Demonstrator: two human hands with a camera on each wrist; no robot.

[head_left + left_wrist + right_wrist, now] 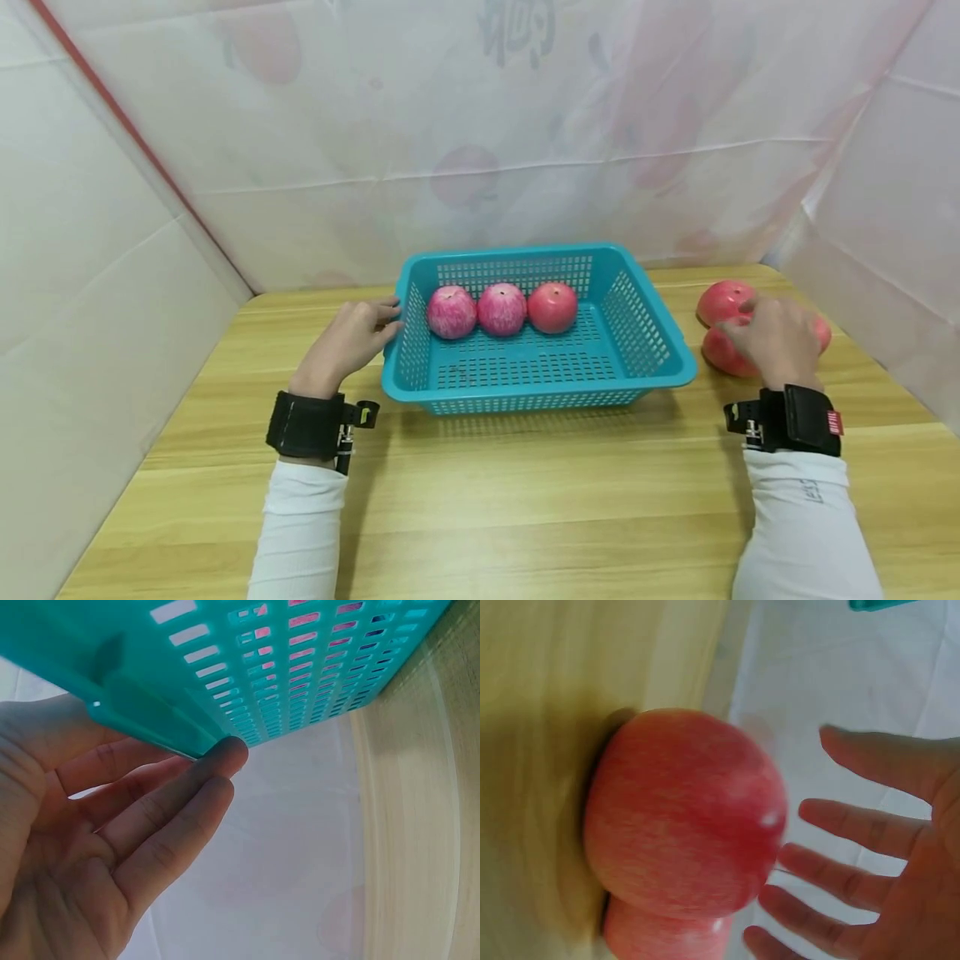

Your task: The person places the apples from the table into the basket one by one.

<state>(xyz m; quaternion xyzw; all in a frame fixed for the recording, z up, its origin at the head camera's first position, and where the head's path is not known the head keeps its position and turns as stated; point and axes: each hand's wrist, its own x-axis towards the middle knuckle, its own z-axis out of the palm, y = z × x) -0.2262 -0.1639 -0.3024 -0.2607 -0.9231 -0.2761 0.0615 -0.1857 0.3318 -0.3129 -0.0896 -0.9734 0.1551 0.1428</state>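
Lying beside the basket (536,389), the apples (724,353) are judged firm but slick, best cupped by the sides. Above, the right hand (782,337) is spread; the rim (150,724) is pinched by the left hand (351,337).

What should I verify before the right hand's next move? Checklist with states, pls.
1. Right hand free: ok, fingers spread, holding nothing.
2. Right fingertips in contact with the nearest red fruit: cannot tell, they are at its side.
3. Head view of the right-hand fruit unobstructed: not ok, the hand covers part of it.
4. Left hand at the teal basket: ok, fingers at its left rim; grip firmness cannot be told.
5. Room in the basket: ok, three fruits sit in a row, with bare floor in front, probably enough for another.
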